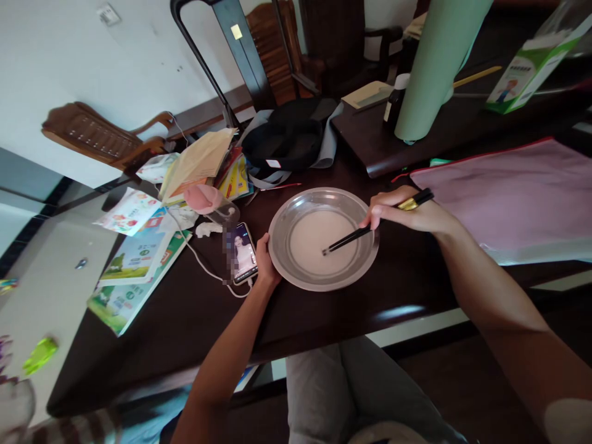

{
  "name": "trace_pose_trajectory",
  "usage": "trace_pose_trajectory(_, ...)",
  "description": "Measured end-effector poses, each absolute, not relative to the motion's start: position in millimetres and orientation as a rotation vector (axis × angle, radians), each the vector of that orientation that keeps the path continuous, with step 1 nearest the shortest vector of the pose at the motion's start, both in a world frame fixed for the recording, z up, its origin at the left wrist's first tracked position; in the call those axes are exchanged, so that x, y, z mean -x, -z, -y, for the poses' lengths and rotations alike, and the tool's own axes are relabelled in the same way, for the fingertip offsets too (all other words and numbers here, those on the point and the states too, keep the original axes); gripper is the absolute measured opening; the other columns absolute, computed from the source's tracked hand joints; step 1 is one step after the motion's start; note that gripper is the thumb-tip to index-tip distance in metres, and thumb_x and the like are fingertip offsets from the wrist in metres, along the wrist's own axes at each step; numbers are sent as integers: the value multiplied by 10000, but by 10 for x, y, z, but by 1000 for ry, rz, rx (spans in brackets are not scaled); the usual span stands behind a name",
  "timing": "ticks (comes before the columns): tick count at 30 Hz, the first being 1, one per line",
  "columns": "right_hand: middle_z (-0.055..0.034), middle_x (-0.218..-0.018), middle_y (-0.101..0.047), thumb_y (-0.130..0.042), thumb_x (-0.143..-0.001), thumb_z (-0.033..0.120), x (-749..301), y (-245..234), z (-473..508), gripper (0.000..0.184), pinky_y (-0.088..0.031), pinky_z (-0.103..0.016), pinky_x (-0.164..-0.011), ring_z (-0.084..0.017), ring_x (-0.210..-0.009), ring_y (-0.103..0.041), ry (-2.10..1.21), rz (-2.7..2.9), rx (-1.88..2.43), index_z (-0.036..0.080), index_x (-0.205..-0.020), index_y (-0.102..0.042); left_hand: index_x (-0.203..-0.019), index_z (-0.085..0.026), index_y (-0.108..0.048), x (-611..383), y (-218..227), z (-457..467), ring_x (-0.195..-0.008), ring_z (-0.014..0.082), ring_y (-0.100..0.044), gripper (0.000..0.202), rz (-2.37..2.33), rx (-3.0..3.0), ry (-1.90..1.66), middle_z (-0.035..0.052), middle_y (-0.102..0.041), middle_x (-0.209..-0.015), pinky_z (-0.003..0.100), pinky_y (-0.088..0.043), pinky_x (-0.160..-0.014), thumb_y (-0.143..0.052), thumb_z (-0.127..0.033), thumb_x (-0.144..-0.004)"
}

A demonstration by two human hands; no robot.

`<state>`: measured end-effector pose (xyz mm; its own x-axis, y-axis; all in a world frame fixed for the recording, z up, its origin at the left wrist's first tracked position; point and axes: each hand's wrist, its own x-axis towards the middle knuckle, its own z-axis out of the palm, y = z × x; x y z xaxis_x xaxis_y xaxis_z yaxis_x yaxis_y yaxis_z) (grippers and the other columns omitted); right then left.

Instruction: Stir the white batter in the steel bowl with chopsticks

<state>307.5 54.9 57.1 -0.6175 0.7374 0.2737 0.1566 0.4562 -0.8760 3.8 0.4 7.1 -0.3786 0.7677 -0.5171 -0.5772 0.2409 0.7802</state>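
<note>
A round metal plate [282, 231] holding pale whitish liquid sits on the dark wooden table [185, 320] in front of me. My right hand [407, 213] is closed round a pair of black chopsticks [358, 234] with gold tops, and their tips dip into the liquid near the plate's middle. My left hand [264, 259] rests against the plate's left rim, fingers curled on the edge. A phone [243, 253] with a lit screen lies just left of that hand, a white cable running from it.
Books and leaflets [134, 259] are piled at the table's left. A black bag [287, 139] lies behind the plate, with a green cylinder [435, 68] and a green-and-white box [531, 68] on a raised board. A pink zip folder [509, 191] lies at the right. Wooden chairs stand behind.
</note>
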Motion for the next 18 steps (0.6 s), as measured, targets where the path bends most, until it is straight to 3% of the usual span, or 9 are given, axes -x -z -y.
trace_pose_trajectory(4,-45,-981,-823,-650,-954,473,-2968,-529,-561,299,-542,-298,-779,-178,-886,-747,-1126,2189,685,232,-875,-809,-612,-221,-655,-27,-49,-5,-750,224,-743,227,-1310,-199,-1433,5,-717,-618,310,-591,-729,-644,-396,-755)
trace_pose_trajectory(8,-40,-933,-822,-639,-959,471,-3042,-555,-573,321,-538,-312,-780,-186,-859,-744,-990,2067,848,242,-799,-797,-609,-223,-650,-16,-23,-5,-792,239,-749,227,-1293,-208,-1443,12,-726,-633,310,-588,-722,-645,-395,-757)
trace_pose_trajectory(11,-33,-849,-816,-608,-971,505,-3090,-579,-557,404,-544,-304,-768,-177,-811,-746,-1065,1990,847,234,-716,-766,-615,-211,-657,-8,-3,-5,-720,216,-731,226,-1287,-226,-1461,4,-704,-610,296,-578,-712,-672,-398,-740)
trace_pose_trajectory(18,-48,-1004,-828,-658,-942,483,-2976,-544,-558,299,-543,-302,-799,-186,-913,-752,-1090,2166,742,236,-870,-811,-614,-220,-654,-9,-10,-3,-710,209,-728,232,-1292,-212,-1442,7,-718,-634,290,-569,-692,-659,-400,-761)
